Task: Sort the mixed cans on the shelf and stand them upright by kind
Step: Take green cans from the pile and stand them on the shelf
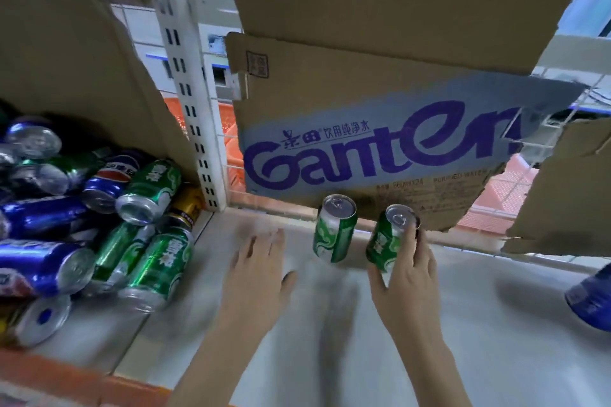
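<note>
White shelving (429, 324) forms the work surface, backed by a wire grid and torn cardboard (380, 155) printed with purple "Ganten" lettering; a slotted white upright (195, 129) divides the left bay from the right one. On the left, a heap of cans (82, 225) is seen lying on their sides, blue and green ones mixed, with one gold can (188, 203) wedged near the upright's foot. More brown cardboard (76, 59) rises behind this heap. Near the back of the right bay, one green can (334, 229) is stood upright just in front of the printed cardboard. Just beside it, apart from it, a second green can (385, 241) is held by the right hand (410, 277), whose fingers are wrapped round its side with a fingertip up by the rim; the can is tilted slightly, and whether its base touches the shelf cannot be told. The left hand (261, 271) is spread flat, palm down, low over the shelf to the left of the upright can, gripping nothing; whether it rests on the surface cannot be told through the blur. At the right edge, part of a blue can (591, 301) is cut off by the frame.
</note>
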